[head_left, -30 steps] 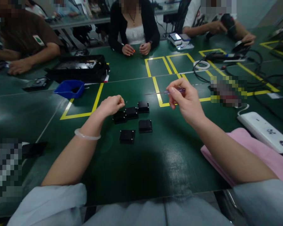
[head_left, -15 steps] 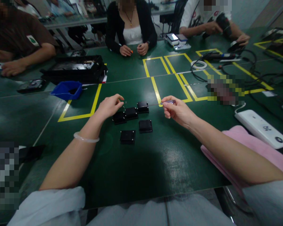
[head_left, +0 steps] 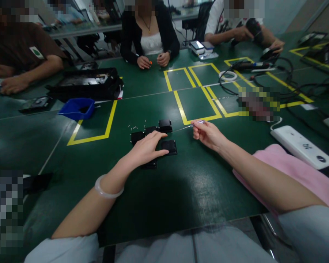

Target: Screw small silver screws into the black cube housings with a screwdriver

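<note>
Several small black square parts (head_left: 165, 125) lie in a cluster on the green table (head_left: 181, 190). My left hand (head_left: 147, 148) rests flat over the cluster with fingers stretched out, its tips touching one black part (head_left: 169, 146) and covering another. A few tiny screws (head_left: 133, 127) lie loose on the table just left of the cluster. My right hand (head_left: 207, 133) pinches a thin screwdriver (head_left: 193, 125) with a clear purple handle, its shaft pointing left toward the parts.
A blue bin (head_left: 77, 108) and a black tray (head_left: 86, 83) stand at the back left. A white power strip (head_left: 301, 146) and a pink cloth (head_left: 296, 171) lie at the right. Cables (head_left: 263, 69) and yellow tape boxes (head_left: 194, 98) cross the far table. Other people sit around it.
My left hand has let go of the tiny screws, left them on the table, and moved right and nearer onto the black parts, opening flat. My right hand with the screwdriver dropped slightly.
</note>
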`<move>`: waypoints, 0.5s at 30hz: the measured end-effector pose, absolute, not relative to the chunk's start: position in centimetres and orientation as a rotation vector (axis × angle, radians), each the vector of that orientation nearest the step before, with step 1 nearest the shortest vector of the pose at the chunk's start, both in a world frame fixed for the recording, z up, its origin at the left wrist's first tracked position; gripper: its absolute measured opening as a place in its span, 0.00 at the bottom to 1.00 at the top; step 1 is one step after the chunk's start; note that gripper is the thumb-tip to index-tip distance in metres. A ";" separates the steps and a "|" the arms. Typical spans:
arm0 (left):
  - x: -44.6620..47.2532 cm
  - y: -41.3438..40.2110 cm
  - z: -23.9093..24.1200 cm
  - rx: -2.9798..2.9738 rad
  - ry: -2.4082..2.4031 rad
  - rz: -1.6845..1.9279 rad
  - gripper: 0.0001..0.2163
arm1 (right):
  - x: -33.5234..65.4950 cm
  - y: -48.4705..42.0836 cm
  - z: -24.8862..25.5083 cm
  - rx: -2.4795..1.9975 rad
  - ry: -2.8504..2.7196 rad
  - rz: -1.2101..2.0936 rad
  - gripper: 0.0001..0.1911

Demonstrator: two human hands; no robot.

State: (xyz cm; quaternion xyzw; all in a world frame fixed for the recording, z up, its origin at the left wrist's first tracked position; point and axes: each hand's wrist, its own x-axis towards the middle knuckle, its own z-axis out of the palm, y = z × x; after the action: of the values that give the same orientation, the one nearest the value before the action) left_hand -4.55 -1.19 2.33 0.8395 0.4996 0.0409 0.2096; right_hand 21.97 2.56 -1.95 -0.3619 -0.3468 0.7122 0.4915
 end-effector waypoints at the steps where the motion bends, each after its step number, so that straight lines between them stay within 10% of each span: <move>1: -4.2 -1.1 2.2 2.336 1.403 0.074 0.28 | 22.0 2.6 -2.1 -0.875 -0.838 1.729 0.14; 15: -3.1 -1.0 0.8 2.431 1.418 -0.008 0.22 | 22.2 2.8 -2.7 -0.905 -0.845 1.680 0.18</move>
State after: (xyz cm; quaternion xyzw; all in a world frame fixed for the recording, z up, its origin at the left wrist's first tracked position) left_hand -3.08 -1.03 0.83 0.8523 0.4970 -0.0030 0.1628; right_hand 22.18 2.76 -2.71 -0.3749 -0.3498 0.6955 0.5033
